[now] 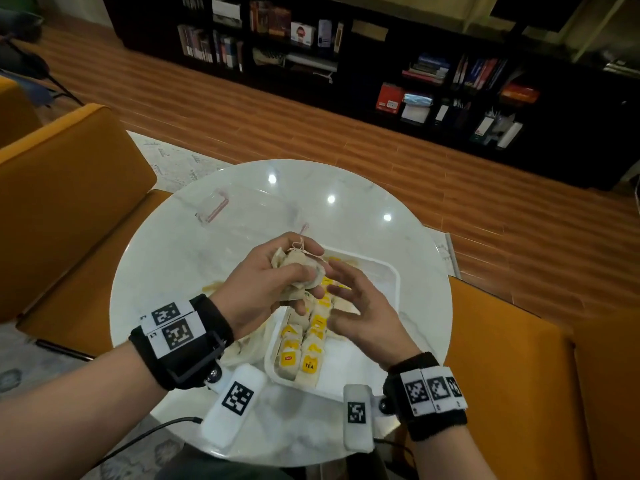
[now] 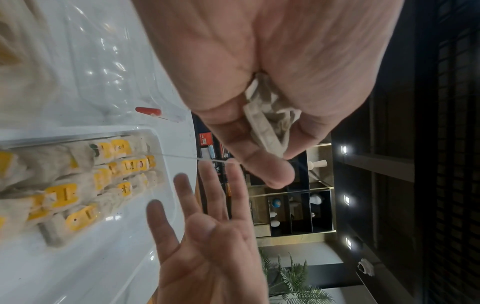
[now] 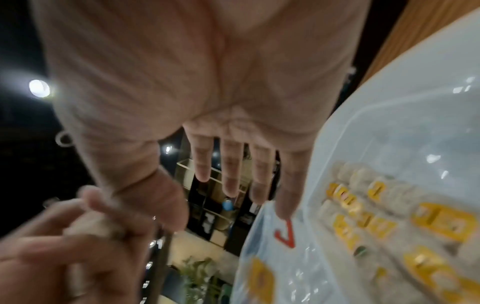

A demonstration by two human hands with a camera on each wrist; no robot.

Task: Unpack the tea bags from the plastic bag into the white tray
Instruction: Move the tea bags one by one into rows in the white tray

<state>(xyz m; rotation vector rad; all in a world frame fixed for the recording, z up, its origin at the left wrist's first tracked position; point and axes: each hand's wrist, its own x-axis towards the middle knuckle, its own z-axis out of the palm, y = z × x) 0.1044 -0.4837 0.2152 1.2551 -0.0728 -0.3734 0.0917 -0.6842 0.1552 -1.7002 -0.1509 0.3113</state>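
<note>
Clutching bunched tea bags point(image 1: 300, 271) in left hand point(image 1: 263, 289), orientation unclear, right hand point(image 1: 360, 306) fingers spread above white tray point(image 1: 388, 271)

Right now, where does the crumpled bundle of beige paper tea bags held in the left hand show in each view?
Head: centre, bundle of beige tea bags gripped by the left hand, above the white plastic tray.
Left wrist: upper middle, between thumb and fingers.
Right wrist: lower left, blurred.
Shared landmark: the tray's yellow-tagged tea bags.
</note>
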